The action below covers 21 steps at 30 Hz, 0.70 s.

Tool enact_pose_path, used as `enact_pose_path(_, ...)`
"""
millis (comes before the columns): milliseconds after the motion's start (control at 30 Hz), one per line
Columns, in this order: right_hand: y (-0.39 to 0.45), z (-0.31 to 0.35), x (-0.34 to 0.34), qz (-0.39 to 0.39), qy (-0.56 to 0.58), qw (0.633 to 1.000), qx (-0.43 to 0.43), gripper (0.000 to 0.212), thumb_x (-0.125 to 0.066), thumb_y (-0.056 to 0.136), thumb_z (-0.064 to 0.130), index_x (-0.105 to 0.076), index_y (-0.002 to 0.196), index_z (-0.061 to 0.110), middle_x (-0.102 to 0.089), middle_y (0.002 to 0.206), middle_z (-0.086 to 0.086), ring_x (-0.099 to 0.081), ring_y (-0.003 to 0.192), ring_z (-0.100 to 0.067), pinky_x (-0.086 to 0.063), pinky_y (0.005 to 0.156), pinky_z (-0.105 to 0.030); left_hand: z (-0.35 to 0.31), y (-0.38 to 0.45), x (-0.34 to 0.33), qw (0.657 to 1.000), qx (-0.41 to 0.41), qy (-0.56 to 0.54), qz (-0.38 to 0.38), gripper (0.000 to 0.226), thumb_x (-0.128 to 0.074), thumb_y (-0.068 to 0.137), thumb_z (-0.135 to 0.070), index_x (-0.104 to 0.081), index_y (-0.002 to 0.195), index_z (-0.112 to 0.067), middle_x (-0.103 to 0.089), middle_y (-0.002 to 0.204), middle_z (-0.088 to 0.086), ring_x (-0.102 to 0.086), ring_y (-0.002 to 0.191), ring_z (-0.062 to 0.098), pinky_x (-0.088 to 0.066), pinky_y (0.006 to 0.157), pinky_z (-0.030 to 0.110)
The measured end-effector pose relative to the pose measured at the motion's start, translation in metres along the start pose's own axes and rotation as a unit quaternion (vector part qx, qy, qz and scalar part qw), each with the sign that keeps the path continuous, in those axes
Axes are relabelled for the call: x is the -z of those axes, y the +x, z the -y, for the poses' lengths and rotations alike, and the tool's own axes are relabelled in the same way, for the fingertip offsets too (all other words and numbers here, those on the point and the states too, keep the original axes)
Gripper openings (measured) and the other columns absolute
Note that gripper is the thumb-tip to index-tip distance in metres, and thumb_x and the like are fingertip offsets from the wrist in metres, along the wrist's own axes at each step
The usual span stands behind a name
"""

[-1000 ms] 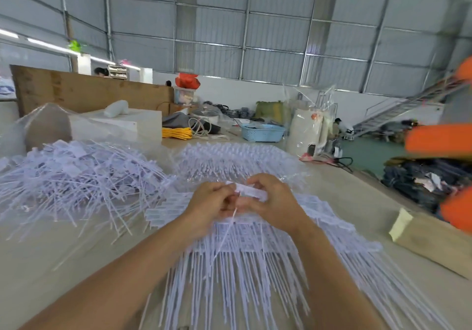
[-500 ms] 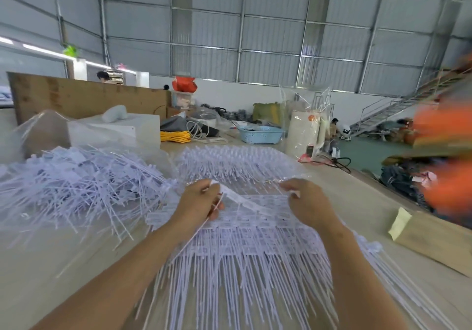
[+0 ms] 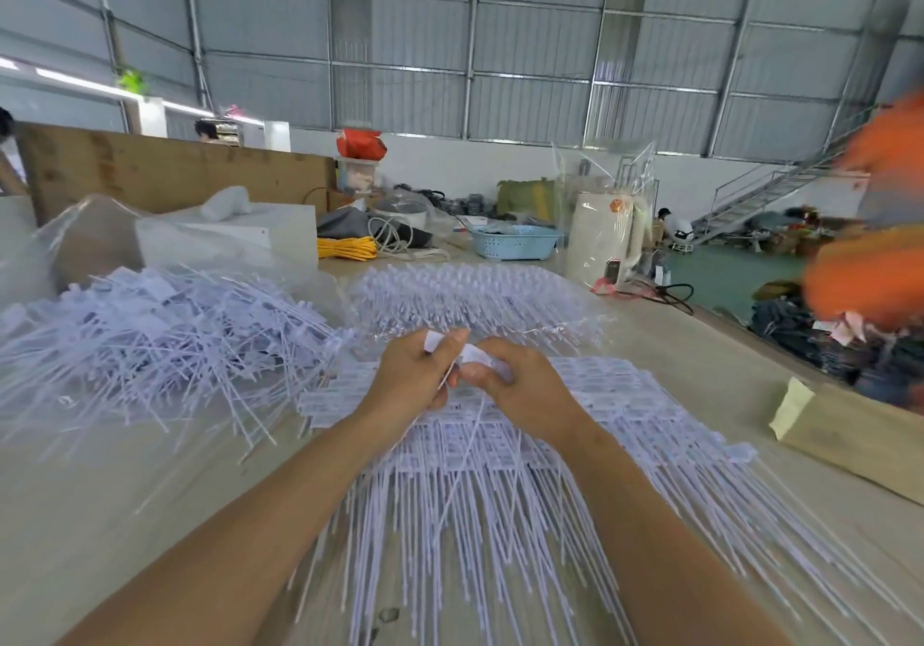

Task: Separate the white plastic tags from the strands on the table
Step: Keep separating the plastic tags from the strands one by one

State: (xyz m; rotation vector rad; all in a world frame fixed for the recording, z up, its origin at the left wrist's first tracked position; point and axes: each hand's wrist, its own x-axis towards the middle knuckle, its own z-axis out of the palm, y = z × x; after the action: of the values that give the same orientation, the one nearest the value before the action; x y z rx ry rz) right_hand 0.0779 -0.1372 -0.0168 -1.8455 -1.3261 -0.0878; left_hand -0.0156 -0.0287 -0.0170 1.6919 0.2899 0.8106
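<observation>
Big beige table (image 3: 90,520), covered with white stuff. Front and centre is a wide sheet of joined tags (image 3: 590,425), long strands trailing toward the camera. A loose heap of separated tags (image 3: 150,340) sits off to the left. Above the sheet, the left hand (image 3: 407,378) and right hand (image 3: 522,385) nearly touch, both pinching one white plastic tag (image 3: 470,353), its strand dangling below.
</observation>
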Motion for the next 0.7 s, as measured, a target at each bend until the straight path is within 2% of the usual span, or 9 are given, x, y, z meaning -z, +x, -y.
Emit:
enact_pose_path(133, 0.0, 0.0, 0.003, 0.001, 0.011, 1.0, -0.005, 0.027, -0.053, 0.095, 0.024, -0.064, 0.084, 0.002, -0.062, 0.076, -0.012, -0.055, 0.072, -0.026, -0.046, 0.075, -0.042, -0.002, 0.0, -0.003, 0.995, -0.024, 0.093, -0.025, 0.035, -0.059, 0.093, -0.031, -0.056, 0.064, -0.011, -0.049, 0.043, -0.007, -0.041, 0.033, 0.006, -0.032, 0.036, 0.016)
enact_pose_path(267, 0.003, 0.0, 0.002, 0.006, -0.069, 0.998, 0.007, 0.02, -0.053, 0.094, 0.029, -0.066, 0.089, 0.015, -0.054, 0.073, 0.001, -0.049, 0.073, -0.019, -0.045, 0.075, -0.038, -0.001, 0.002, -0.001, 0.992, -0.007, 0.124, -0.018, 0.035, -0.056, 0.095, -0.023, -0.053, 0.06, -0.019, -0.047, 0.041, -0.008, -0.039, 0.032, 0.005, -0.029, 0.035, 0.016)
enact_pose_path(433, 0.001, 0.001, 0.007, 0.018, -0.141, 0.989, 0.043, 0.024, -0.054, 0.093, 0.036, -0.068, 0.097, 0.018, -0.059, 0.076, 0.002, -0.054, 0.077, -0.02, -0.042, 0.074, -0.033, -0.009, 0.003, 0.009, 0.991, 0.091, 0.045, 0.093, 0.034, -0.054, 0.095, -0.015, -0.047, 0.062, -0.013, -0.035, 0.038, -0.008, -0.027, 0.03, 0.006, -0.02, 0.034, 0.011)
enact_pose_path(533, -0.002, -0.01, 0.02, 0.029, -0.218, 0.975, 0.03, 0.027, -0.049, 0.095, 0.037, -0.063, 0.09, 0.015, -0.054, 0.075, 0.002, -0.054, 0.076, -0.021, -0.038, 0.07, -0.03, -0.015, 0.002, 0.02, 0.98, 0.127, 0.028, 0.15, 0.032, -0.054, 0.094, -0.014, -0.046, 0.063, -0.013, -0.032, 0.04, -0.006, -0.023, 0.03, 0.006, -0.018, 0.032, 0.012)
enact_pose_path(567, -0.003, -0.014, 0.026, 0.017, -0.199, 0.98, 0.012, 0.026, -0.048, 0.096, 0.035, -0.059, 0.084, 0.014, -0.051, 0.075, 0.001, -0.051, 0.074, -0.02, -0.037, 0.069, -0.029, -0.016, 0.004, 0.022, 0.98, 0.134, -0.005, 0.147, 0.032, -0.053, 0.094, -0.015, -0.046, 0.064, -0.013, -0.032, 0.041, -0.005, -0.022, 0.03, 0.007, -0.018, 0.032, 0.012)
enact_pose_path(633, -0.003, -0.016, 0.038, -0.04, -0.084, 0.995, -0.027, 0.031, -0.05, 0.096, 0.027, -0.051, 0.074, 0.006, -0.048, 0.069, -0.007, -0.046, 0.069, -0.02, -0.035, 0.067, -0.031, -0.016, 0.008, 0.023, 0.977, 0.148, -0.108, 0.111, 0.03, -0.049, 0.097, -0.017, -0.045, 0.068, -0.011, -0.036, 0.043, -0.002, -0.027, 0.03, 0.008, -0.022, 0.031, 0.013)
enact_pose_path(700, -0.002, -0.008, 0.043, -0.092, 0.03, 0.995, -0.026, 0.033, -0.052, 0.095, 0.022, -0.054, 0.069, 0.002, -0.047, 0.061, -0.005, -0.047, 0.062, -0.015, -0.037, 0.065, -0.028, -0.012, 0.009, 0.02, 0.972, 0.157, -0.163, 0.061, 0.026, -0.047, 0.099, -0.019, -0.049, 0.075, -0.008, -0.046, 0.045, 0.001, -0.038, 0.033, 0.009, -0.028, 0.036, 0.015)
